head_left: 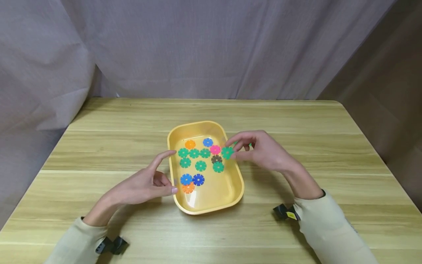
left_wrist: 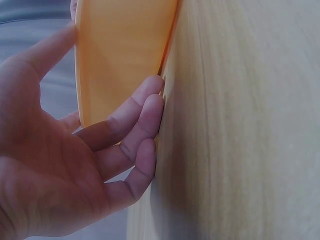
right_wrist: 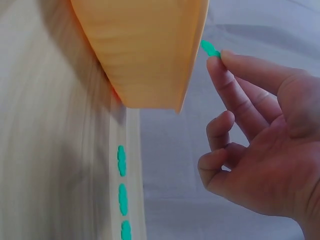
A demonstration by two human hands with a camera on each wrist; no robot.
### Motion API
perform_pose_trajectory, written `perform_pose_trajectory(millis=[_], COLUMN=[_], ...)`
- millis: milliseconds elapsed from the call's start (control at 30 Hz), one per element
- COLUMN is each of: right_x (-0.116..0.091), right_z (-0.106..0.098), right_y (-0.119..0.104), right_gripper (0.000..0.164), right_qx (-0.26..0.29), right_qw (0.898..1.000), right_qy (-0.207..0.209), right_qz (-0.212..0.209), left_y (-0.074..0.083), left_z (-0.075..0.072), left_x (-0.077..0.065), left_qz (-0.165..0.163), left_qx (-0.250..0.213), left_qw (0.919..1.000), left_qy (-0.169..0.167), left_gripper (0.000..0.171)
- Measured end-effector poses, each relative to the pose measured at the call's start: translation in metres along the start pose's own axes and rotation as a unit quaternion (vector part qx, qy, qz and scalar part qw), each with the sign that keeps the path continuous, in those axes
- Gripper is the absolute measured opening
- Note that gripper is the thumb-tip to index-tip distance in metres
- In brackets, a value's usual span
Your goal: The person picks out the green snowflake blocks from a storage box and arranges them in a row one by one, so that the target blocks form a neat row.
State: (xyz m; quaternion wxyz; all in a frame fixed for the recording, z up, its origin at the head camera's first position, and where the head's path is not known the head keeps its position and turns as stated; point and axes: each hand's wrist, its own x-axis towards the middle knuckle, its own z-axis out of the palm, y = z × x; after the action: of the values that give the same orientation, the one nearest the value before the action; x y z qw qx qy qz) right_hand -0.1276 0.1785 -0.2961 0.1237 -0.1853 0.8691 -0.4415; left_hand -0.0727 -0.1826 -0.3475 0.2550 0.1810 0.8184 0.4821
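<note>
My right hand [head_left: 262, 151] pinches a green notched plastic disc [head_left: 227, 153] between thumb and index finger, above the right rim of a yellow tray [head_left: 227, 196]. In the right wrist view the disc [right_wrist: 209, 48] shows edge-on at the fingertips. My left hand [head_left: 140, 185] holds the tray's left side, thumb and index finger at the rim; the left wrist view shows other fingers [left_wrist: 150, 90] bent against its outer wall. Inside the tray lie several green discs [head_left: 200, 166], orange discs [head_left: 190, 144], blue discs [head_left: 198, 179], a pink disc [head_left: 215, 149] and a dark brown disc [head_left: 216, 159].
Three green discs [right_wrist: 123, 199] lie in a row on the wooden table [right_wrist: 55, 175], beside the tray and partly behind my right hand in the head view. A grey curtain [head_left: 197, 47] hangs along the table's back edge.
</note>
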Motion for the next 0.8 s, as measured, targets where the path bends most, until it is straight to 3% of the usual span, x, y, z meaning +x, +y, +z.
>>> perform_pose_trajectory(millis=[300, 800], right_x=[-0.001, -0.005], right_z=[-0.013, -0.041], right_y=[0.006, 0.021], right_gripper=[0.028, 0.029], right_qx=[0.005, 0.03], right_qw=[0.999, 0.997], right_qy=[0.029, 0.072], right_qz=[0.023, 0.026], left_y=[0.0, 0.0], left_z=[0.0, 0.0], left_x=[0.0, -0.001], left_qz=[0.001, 0.0], left_qx=[0.0, 0.002], left_qw=[1.0, 1.0], left_qy=[0.001, 0.002], left_gripper=[0.1, 0.099])
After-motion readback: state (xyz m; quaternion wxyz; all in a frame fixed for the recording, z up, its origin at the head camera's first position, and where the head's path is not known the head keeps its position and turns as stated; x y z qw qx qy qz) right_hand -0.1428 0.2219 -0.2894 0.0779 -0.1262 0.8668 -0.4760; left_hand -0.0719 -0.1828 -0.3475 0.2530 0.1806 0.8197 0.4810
